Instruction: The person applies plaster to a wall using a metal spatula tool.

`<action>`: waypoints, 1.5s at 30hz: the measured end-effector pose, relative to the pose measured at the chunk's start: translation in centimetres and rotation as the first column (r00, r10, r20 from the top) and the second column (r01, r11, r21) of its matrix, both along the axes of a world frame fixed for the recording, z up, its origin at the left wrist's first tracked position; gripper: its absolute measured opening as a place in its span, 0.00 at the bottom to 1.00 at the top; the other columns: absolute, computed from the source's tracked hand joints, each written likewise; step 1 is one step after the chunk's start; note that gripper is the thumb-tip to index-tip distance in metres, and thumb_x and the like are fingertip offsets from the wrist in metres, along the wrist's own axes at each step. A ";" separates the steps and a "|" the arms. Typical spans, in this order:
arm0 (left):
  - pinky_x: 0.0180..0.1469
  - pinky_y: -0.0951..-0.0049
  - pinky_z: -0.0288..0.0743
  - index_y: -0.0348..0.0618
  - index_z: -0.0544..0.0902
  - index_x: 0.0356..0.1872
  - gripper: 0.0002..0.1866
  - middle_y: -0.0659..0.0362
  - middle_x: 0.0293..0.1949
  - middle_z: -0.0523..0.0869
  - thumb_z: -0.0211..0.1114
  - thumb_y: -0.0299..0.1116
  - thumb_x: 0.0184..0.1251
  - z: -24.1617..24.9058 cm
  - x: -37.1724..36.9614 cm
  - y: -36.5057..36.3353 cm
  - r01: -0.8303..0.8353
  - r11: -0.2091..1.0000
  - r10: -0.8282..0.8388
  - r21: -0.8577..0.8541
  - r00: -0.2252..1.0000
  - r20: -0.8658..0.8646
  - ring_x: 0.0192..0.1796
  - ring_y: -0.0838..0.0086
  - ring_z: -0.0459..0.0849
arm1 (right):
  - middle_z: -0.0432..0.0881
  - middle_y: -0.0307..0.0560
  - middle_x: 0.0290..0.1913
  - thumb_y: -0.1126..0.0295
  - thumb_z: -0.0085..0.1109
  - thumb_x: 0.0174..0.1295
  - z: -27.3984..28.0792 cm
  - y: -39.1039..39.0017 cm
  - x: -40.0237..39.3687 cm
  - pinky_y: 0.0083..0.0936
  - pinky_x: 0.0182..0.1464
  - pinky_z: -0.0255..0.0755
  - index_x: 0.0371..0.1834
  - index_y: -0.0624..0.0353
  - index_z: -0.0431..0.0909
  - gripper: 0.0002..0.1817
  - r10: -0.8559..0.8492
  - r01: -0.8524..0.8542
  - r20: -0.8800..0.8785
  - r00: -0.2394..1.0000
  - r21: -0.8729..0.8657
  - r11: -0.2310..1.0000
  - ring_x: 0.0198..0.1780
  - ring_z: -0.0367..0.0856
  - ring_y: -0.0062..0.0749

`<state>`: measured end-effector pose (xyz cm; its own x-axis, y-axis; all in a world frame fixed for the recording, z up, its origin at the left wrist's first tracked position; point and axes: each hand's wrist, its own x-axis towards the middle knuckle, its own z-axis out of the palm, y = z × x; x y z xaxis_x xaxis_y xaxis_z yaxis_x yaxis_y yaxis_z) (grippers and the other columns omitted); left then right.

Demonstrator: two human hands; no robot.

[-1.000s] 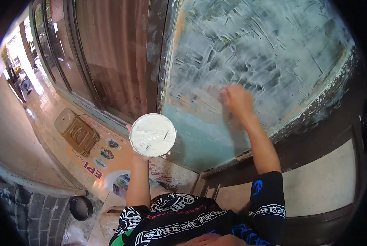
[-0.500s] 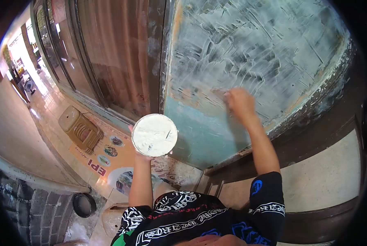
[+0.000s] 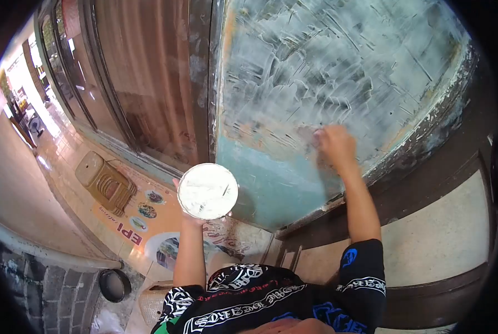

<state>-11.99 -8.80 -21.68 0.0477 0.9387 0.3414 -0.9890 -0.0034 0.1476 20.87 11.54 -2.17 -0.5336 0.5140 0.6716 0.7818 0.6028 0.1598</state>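
Note:
A round container of white paste [image 3: 208,191] rests in my left hand [image 3: 192,216], whose fingers wrap round its underside and edge. My right hand [image 3: 338,146] is closed at the wall and slightly blurred, holding a small flat tool [image 3: 311,133] whose shape is hard to make out. Streaks of whitish paste cover the upper part of the green wall [image 3: 338,72]. Bare green paint [image 3: 265,178] shows on the lower part, below the hand.
Left of the wall stands a brown-framed window [image 3: 149,78] with a curtain behind it. A brown plastic stool [image 3: 104,181] sits on an orange printed banner [image 3: 112,217]. Lower left are a black round bowl [image 3: 114,285] and a grey block wall [image 3: 43,289]. Dark wood trim [image 3: 415,195] curves at the right.
My right hand and its tool have shifted slightly right and down along the wall. The view has shifted a little, and the container sits slightly lower in it, still in my left hand.

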 end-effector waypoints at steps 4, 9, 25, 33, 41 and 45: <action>0.49 0.18 0.73 0.45 0.63 0.75 0.54 0.39 0.72 0.67 0.44 0.81 0.61 -0.3 0.2 -0.1 -0.057 0.973 0.087 -0.225 0.988 0.128 0.65 0.30 0.73 | 0.83 0.47 0.35 0.63 0.67 0.62 6.8 -0.9 3.8 0.41 0.38 0.75 0.36 0.55 0.84 0.08 0.029 0.002 -0.214 0.976 0.141 0.990 0.38 0.82 0.45; 0.34 0.25 0.79 0.45 0.61 0.75 0.55 0.31 0.66 0.70 0.46 0.82 0.59 0.1 1.0 0.4 0.086 0.994 -0.085 -0.071 0.996 0.019 0.48 0.26 0.80 | 0.83 0.48 0.34 0.67 0.70 0.59 3.2 -3.5 3.9 0.39 0.39 0.75 0.36 0.58 0.85 0.08 0.067 -0.084 -0.302 0.951 -0.043 0.996 0.37 0.81 0.46; 0.35 0.20 0.76 0.50 0.64 0.74 0.51 0.40 0.69 0.71 0.45 0.80 0.62 1.0 3.1 2.1 0.127 0.992 -0.127 0.003 0.992 0.011 0.57 0.29 0.78 | 0.82 0.49 0.37 0.66 0.69 0.59 -0.8 -2.0 5.7 0.40 0.40 0.74 0.37 0.58 0.84 0.09 0.075 -0.089 -0.226 0.971 -0.051 0.995 0.39 0.81 0.49; 0.44 0.15 0.72 0.48 0.61 0.76 0.58 0.39 0.73 0.66 0.47 0.84 0.55 0.5 2.5 2.8 0.130 0.991 -0.129 -0.020 0.990 0.065 0.64 0.29 0.73 | 0.83 0.48 0.36 0.65 0.69 0.60 5.3 -2.4 6.4 0.41 0.40 0.74 0.36 0.56 0.84 0.08 -0.073 0.108 -0.382 0.921 0.071 0.992 0.39 0.81 0.48; 0.34 0.23 0.79 0.48 0.60 0.76 0.54 0.32 0.68 0.69 0.45 0.81 0.60 1.0 3.3 2.8 0.161 0.985 -0.159 -0.056 0.987 0.033 0.48 0.22 0.80 | 0.83 0.47 0.35 0.61 0.67 0.60 -6.9 -1.5 2.7 0.44 0.41 0.75 0.35 0.54 0.83 0.10 0.040 -0.064 -0.138 0.990 -0.174 0.983 0.41 0.81 0.49; 0.36 0.22 0.78 0.48 0.61 0.76 0.56 0.34 0.69 0.68 0.46 0.83 0.56 0.5 2.7 3.4 0.118 0.989 -0.116 -0.094 0.993 0.030 0.53 0.24 0.78 | 0.83 0.46 0.35 0.60 0.66 0.61 -2.1 0.8 3.1 0.43 0.39 0.75 0.35 0.54 0.83 0.10 -0.026 0.023 -0.155 0.988 -0.026 0.999 0.41 0.81 0.48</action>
<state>-9.31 -5.42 -21.15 0.1517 0.9556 0.2526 -0.9851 0.1253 0.1177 23.94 12.34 -4.27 -0.4110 0.5427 0.7325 0.8105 0.5854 0.0211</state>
